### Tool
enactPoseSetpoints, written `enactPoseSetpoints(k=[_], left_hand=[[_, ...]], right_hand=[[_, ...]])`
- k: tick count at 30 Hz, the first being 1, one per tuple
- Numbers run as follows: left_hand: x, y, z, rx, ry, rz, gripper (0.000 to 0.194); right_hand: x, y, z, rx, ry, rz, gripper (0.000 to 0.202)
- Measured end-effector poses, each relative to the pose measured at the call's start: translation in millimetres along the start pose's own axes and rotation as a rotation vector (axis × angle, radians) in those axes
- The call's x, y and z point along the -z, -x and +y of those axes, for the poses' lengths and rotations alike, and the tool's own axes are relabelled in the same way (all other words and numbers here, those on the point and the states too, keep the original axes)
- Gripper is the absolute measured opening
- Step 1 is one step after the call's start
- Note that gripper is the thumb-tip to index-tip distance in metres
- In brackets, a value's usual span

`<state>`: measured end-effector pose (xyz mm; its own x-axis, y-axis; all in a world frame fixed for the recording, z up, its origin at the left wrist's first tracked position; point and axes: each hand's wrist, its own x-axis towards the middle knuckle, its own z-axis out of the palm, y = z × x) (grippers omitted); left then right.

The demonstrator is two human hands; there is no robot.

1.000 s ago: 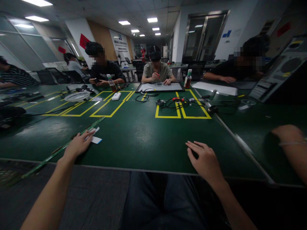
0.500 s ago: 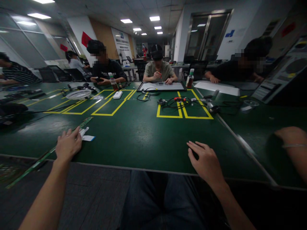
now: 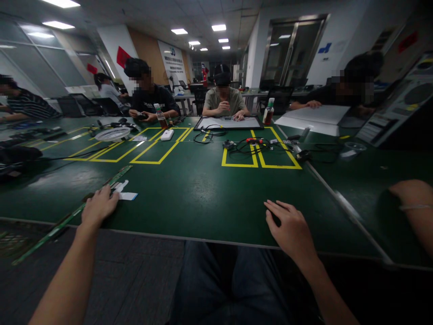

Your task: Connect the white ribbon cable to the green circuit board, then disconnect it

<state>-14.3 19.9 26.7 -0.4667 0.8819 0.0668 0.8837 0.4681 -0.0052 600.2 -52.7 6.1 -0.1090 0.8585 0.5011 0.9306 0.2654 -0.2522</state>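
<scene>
My left hand (image 3: 99,206) lies palm down over a long, narrow green circuit board strip (image 3: 117,175), its fingers loosely extended and partly hiding it. The strip slants across the table, and its near end sticks out past the front edge. Beside my left thumb, a white ribbon cable (image 3: 127,196) with a blue end rests on the tabletop. My right hand (image 3: 291,229) rests near the front edge, fingers stretched out and holding nothing.
Yellow tape outlines mark the green table (image 3: 203,203). Black cables (image 3: 248,146) with a red piece, a white box (image 3: 167,134), two bottles and a plastic cup (image 3: 352,150) stand farther back. A computer case (image 3: 399,104) is at right. Several people sit around; one's forearm (image 3: 414,207) is nearby.
My left hand's fingers have drawn closer together over the strip. My right hand stays put. Across the table at right, a person has lifted the edge of a white sheet.
</scene>
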Motion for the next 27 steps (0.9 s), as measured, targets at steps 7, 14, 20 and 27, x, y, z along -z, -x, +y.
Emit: enactPoseSetpoints(k=[7,14,20,27], left_hand=[[1.2,17,9,-0.089,0.032,0.174,0.062],[-3.8,30,16,-0.11,0.163,0.002,0.068],[-15.2,53,58,-0.528,0.324,-0.071,0.068],[4.2,129,163,-1.001,0.397,-0.142,0.06]], right_hand=[[0,0,0,-0.001,0.001,0.003,0.034],[1,-1,-1,0.002,0.008,-0.006,0.034],[0,-1,-1,-0.002,-0.003,0.004,0.033],[0,-1,-1,-0.005,0.0,0.0,0.033]])
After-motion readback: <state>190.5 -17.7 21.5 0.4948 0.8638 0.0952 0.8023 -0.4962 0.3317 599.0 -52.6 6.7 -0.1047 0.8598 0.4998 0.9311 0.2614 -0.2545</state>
